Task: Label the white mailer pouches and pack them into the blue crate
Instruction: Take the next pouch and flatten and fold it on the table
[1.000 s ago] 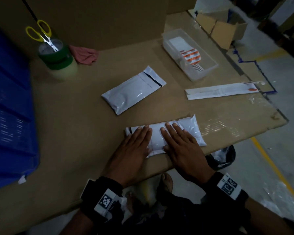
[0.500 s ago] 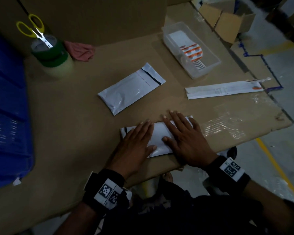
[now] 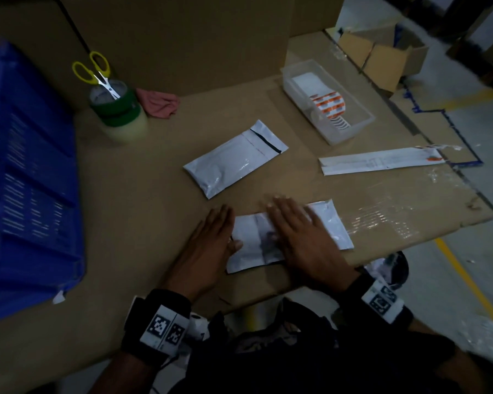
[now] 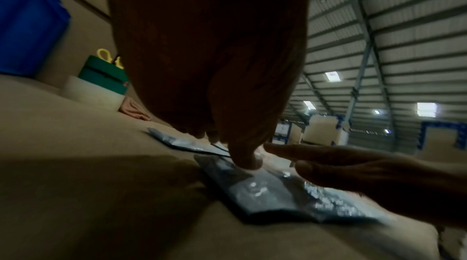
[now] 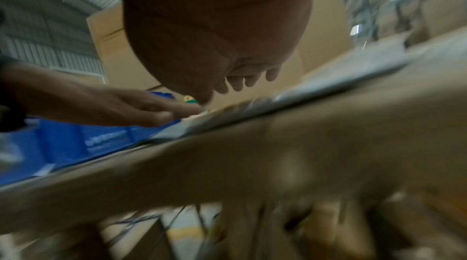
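Observation:
A white mailer pouch (image 3: 332, 223) lies near the table's front edge, with a white label (image 3: 251, 240) on its left half. My left hand (image 3: 211, 240) lies flat at the pouch's left end, its thumb (image 4: 246, 156) pressing the pouch (image 4: 265, 190). My right hand (image 3: 299, 234) rests flat with straight fingers across the pouch's middle. A second white pouch (image 3: 234, 160) with a black strip at its flap lies further back, untouched. The blue crate (image 3: 26, 172) stands at the table's left edge.
A clear tray (image 3: 359, 126) with a roll of orange-and-white labels sits at the back right. A long white backing strip (image 3: 382, 164) lies right of the second pouch. A green-lidded jar (image 3: 117, 109) holds yellow scissors beside a pink cloth (image 3: 160, 103). Cardboard walls stand behind.
Both hands have slid apart over the near pouch, the left toward its left end, baring the label between them. The camera view has shifted.

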A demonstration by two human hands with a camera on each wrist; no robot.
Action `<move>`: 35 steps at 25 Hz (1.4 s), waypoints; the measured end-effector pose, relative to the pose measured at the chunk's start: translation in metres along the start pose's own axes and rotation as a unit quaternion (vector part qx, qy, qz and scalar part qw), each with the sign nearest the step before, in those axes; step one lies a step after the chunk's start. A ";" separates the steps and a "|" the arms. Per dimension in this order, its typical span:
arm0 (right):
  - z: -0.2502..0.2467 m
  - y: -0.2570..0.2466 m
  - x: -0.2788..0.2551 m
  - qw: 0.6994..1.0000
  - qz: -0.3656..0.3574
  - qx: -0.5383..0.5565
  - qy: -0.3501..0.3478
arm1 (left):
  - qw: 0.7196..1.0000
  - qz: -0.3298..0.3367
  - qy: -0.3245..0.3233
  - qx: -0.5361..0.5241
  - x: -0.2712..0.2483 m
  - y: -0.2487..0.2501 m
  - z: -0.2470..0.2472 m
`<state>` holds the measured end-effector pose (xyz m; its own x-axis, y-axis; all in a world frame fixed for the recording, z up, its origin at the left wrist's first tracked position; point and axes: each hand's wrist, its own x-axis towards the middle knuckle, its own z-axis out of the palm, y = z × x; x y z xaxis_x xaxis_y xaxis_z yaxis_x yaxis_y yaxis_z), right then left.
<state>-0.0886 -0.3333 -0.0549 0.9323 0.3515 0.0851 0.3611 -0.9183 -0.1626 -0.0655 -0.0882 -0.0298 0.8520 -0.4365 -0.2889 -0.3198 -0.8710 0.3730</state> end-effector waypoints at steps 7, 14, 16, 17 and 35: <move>0.004 0.013 -0.031 0.998 0.045 -0.025 -0.023 | 0.997 -0.016 -0.037 0.061 0.002 -0.009 0.013; -0.011 0.009 -0.022 0.998 0.036 -0.046 -0.020 | 0.993 0.009 0.058 0.098 -0.011 -0.004 0.011; -0.019 0.012 -0.019 0.998 0.051 -0.036 -0.020 | 0.993 0.029 0.080 0.077 -0.013 -0.002 0.011; -0.020 0.011 -0.014 0.997 0.072 -0.014 -0.009 | 0.991 0.046 0.096 0.076 -0.012 0.001 0.011; 0.001 0.031 -0.021 0.997 0.067 -0.011 -0.037 | 0.992 0.086 0.090 0.018 0.026 0.013 0.044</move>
<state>-0.0969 -0.3687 -0.0629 0.9714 0.2371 -0.0087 0.2333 -0.9613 -0.1465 -0.0659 -0.1205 -0.0718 0.8427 -0.5350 -0.0602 -0.4786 -0.7958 0.3711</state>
